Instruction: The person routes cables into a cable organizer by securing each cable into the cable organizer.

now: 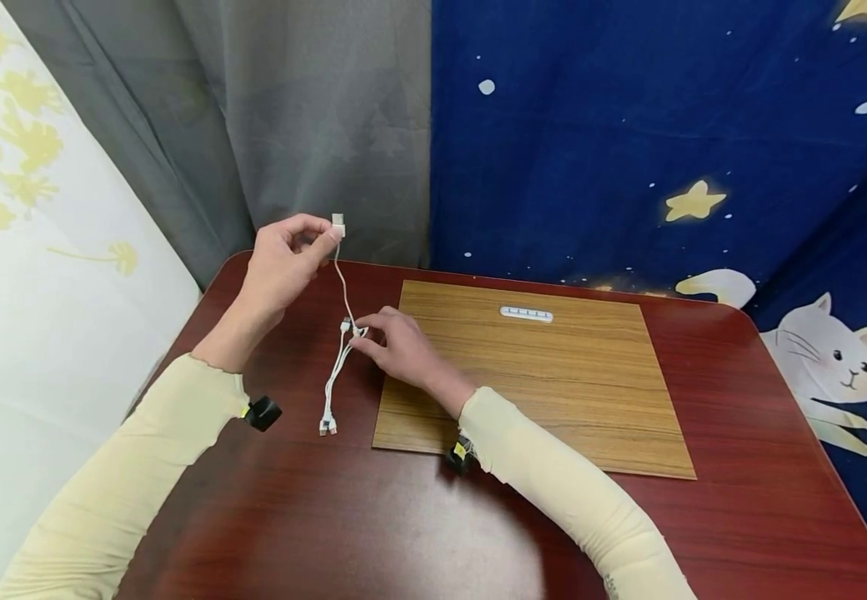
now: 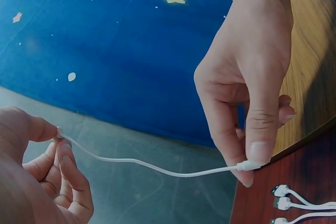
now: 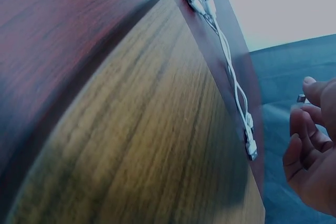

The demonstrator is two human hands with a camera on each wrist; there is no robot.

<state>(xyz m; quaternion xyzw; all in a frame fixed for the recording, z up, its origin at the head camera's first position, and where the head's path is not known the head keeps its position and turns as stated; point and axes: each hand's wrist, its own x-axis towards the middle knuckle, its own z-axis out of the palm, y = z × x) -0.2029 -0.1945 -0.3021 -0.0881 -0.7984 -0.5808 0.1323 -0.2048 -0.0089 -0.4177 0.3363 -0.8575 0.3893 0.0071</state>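
My left hand [image 1: 282, 260] is raised above the table's far left part, pinching a white USB plug [image 1: 338, 225] between thumb and fingertips, metal end up. From that plug a thin white charging cable [image 2: 178, 174] runs down in a loose curve to my right hand [image 1: 407, 348]. There the thumb and a finger pinch the connector [image 2: 248, 166] at its other end, as the left wrist view shows. Directly below, more white cables [image 1: 338, 365] lie on the table, their several plugs bunched at both ends.
A wood-grain board [image 1: 538, 383] covers the middle of the dark red table [image 1: 328, 517], just right of the cables. Near its far edge lies a small white oblong strip [image 1: 526, 314]. Grey curtain [image 1: 328, 108] and blue starry curtain [image 1: 591, 142] hang behind.
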